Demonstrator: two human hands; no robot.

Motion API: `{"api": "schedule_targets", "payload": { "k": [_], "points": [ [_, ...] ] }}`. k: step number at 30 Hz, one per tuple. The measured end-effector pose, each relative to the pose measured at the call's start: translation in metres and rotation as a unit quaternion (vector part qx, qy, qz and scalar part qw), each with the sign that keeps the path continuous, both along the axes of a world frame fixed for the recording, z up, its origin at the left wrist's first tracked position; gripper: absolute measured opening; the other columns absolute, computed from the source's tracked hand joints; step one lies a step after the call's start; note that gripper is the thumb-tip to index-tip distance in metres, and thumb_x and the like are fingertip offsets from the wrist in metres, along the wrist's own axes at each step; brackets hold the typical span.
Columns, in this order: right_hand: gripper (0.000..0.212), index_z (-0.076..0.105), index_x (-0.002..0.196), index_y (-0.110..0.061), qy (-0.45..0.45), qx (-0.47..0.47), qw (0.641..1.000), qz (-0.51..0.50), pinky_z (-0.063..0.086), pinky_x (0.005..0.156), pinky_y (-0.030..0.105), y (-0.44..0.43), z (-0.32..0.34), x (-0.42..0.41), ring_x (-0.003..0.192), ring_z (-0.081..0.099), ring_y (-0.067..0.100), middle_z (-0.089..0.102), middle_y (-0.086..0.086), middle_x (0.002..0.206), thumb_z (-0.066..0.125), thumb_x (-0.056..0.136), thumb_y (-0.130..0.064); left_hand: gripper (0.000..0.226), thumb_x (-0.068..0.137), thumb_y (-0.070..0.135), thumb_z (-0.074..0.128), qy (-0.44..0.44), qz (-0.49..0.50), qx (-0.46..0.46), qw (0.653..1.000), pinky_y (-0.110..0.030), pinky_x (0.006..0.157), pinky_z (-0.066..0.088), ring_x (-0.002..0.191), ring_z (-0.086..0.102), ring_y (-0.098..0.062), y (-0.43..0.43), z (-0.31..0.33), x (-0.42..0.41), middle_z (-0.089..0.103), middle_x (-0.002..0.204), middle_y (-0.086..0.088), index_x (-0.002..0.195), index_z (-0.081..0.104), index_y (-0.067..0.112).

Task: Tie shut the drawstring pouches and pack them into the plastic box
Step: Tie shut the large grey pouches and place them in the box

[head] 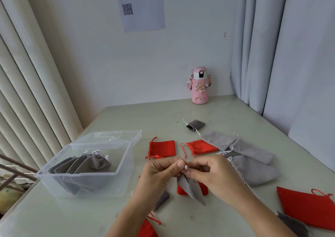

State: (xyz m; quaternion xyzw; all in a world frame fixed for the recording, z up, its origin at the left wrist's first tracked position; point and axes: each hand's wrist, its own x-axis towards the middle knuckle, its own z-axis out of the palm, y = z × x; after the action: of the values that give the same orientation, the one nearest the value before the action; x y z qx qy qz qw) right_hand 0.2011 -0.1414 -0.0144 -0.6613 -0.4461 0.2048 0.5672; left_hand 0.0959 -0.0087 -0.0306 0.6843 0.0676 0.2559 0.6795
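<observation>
Above the near part of the pale green table [108,209], the left hand [159,171] and right hand [208,173] meet, fingers curled, pinching the gathered mouth of a small grey velvet drawstring pouch [188,187] that hangs below them. Farther left, a clear plastic box [90,184], lid open, holds tied grey pouches [87,164]. Beyond lie two flat red fabric pouches [163,148]. A pink bottle [200,85] stands far right.

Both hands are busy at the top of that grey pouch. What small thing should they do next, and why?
Probably pull the cord tight to finish the knot. The left hand and right hand both pinch the neck of the grey pouch, which hangs between them, while the plastic box beside them already holds tied pouches.
</observation>
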Motion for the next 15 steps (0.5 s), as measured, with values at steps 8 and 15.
{"api": "schedule_targets", "payload": {
  "k": [8,15],
  "points": [
    [0.020,0.072,0.072,-0.022,-0.100,-0.042,0.993,-0.048,0.036,0.055,0.009,-0.002,0.003,-0.003,0.052,0.050,-0.003,0.058,-0.021,0.053,0.068,0.084,-0.006,0.026,0.075,0.009,0.077,0.036,0.070,0.175,0.981,-0.012,0.071,0.047,0.073,0.065,0.001,0.002,0.007,-0.006,0.074,0.076,0.011,0.073,0.077,0.035],
    [0.019,0.067,0.066,-0.021,-0.164,-0.038,0.981,-0.093,0.038,0.054,0.012,0.001,-0.004,-0.003,0.055,0.054,0.003,0.063,-0.010,0.062,0.069,0.082,-0.011,0.010,0.073,0.020,0.076,0.008,0.197,0.377,0.905,-0.015,0.065,0.049,0.071,0.064,0.000,-0.004,0.001,-0.005,0.070,0.079,0.020,0.076,0.074,0.029]
  ]
}}
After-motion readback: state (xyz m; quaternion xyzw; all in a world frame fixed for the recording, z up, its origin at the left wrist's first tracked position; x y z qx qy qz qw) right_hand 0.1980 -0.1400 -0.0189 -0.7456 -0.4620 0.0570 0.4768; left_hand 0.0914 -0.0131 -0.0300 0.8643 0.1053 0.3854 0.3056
